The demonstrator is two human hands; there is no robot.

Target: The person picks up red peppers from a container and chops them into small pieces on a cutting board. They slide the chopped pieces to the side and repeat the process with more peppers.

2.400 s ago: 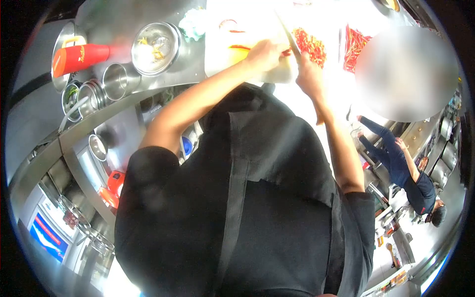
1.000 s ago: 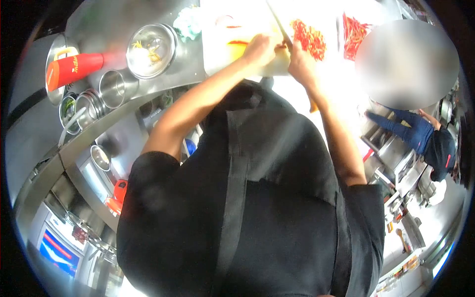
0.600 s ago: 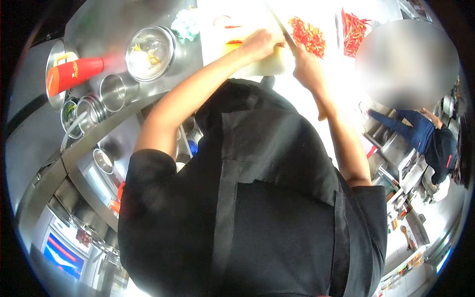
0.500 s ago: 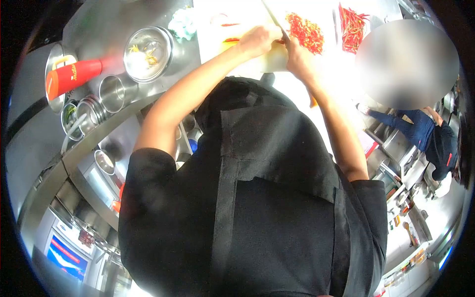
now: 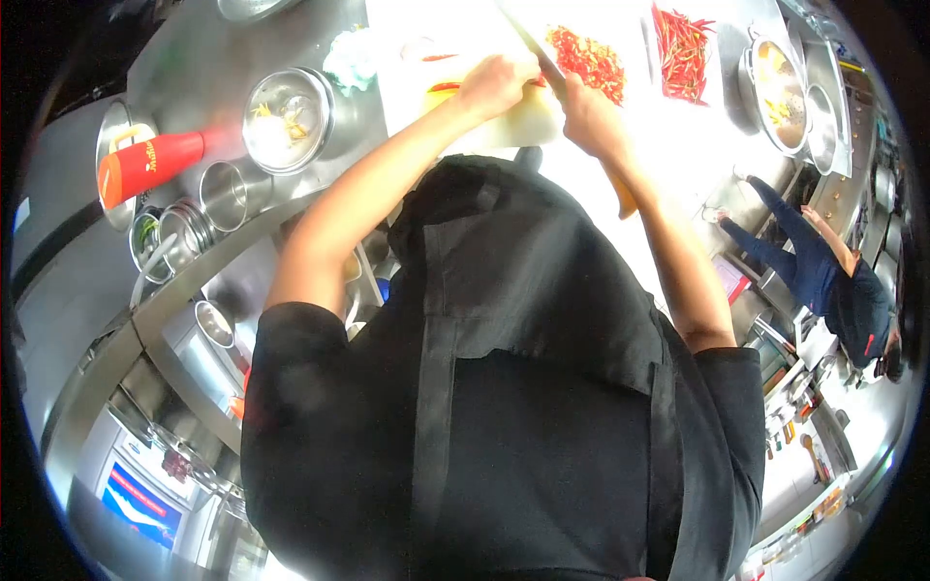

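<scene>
My right hand (image 5: 593, 118) is wrapped round the handle of a kitchen knife (image 5: 531, 41), whose long blade points away and to the left. Closed fingers of my left hand (image 5: 497, 85) press down beside the blade on a red chili (image 5: 539, 83), which shows only in part. Another red chili (image 5: 444, 87) lies left of that hand on the pale yellowish cutting surface (image 5: 528, 126). Just beyond the blade, to the right, is a pile of chopped red chili (image 5: 591, 63). Whole red chilies (image 5: 682, 56) lie in a heap further right. Glare washes out much of the worktop.
Left on the steel counter are a metal bowl with yellowish pieces (image 5: 287, 120), a red bottle (image 5: 150, 168), a metal container (image 5: 224, 196) and a pale crumpled bundle (image 5: 349, 60). A bowl with yellow pieces (image 5: 777, 95) stands at right. A co-worker (image 5: 823, 261) is beyond.
The view has shifted slightly, and the bowls at far right, hidden before by a blurred patch, now show. Both hands stay close together, the right one still on the knife.
</scene>
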